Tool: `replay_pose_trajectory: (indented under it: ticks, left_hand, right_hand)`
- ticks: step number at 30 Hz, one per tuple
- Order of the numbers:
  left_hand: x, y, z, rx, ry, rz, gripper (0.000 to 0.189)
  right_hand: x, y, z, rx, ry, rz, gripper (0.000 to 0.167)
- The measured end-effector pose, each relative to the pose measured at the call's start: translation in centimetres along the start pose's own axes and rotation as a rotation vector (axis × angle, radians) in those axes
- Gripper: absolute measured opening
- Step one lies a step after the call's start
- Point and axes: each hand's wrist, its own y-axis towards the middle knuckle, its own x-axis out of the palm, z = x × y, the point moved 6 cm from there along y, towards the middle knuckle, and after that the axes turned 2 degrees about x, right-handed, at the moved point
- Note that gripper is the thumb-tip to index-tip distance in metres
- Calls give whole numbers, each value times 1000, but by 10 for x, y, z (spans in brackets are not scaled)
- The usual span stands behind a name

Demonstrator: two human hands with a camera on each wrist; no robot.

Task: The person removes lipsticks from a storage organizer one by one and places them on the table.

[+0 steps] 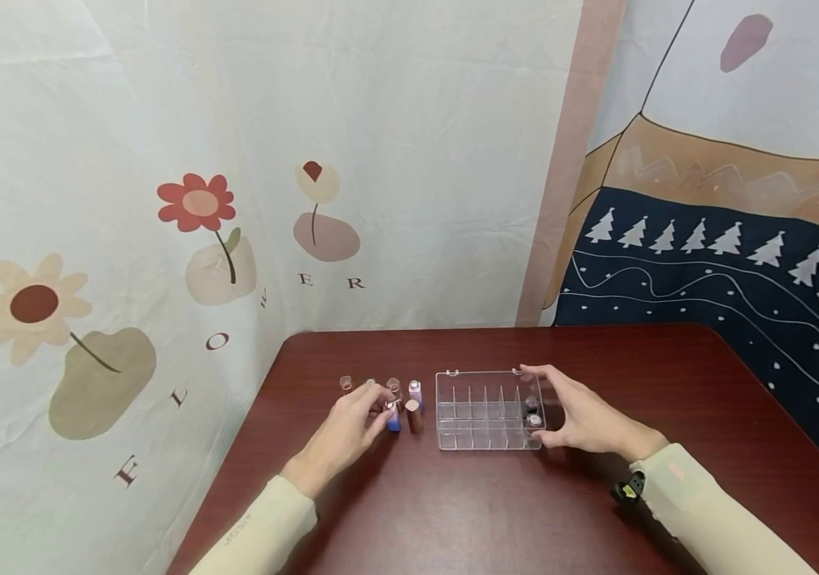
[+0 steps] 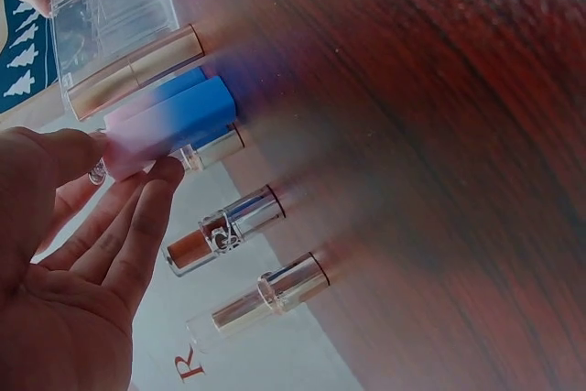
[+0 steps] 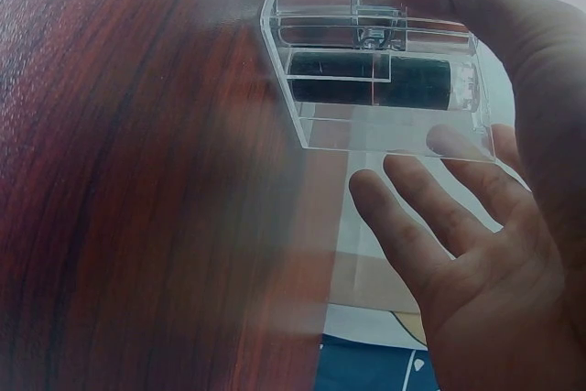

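My left hand pinches the upper end of a pink-to-blue lipstick tube between thumb and fingers. Just beside that tube stands a rose-gold lipstick, with a second pink-and-blue tube behind. My right hand grips the right end of a clear divided box, thumb on the near side and fingers on the far side. Inside its right-end compartments are a dark lipstick tube and a clear-cased lipstick; the box's other visible compartments hold nothing.
Several more lipsticks stand left of the box, among them a clear-capped brown one and a clear-and-gold one. The dark red wooden table meets printed cloth hangings at its back and left.
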Motion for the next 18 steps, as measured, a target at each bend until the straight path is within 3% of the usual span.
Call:
replay_pose_trajectory:
  ticks: [8, 18]
  left_hand:
    - [-2, -1, 2, -17, 19, 11, 22]
    - [-7, -1, 6, -50, 142, 45, 24]
  right_hand:
    - [1, 0, 1, -7, 10, -3, 108]
    - [-1, 0, -1, -6, 11, -3, 108]
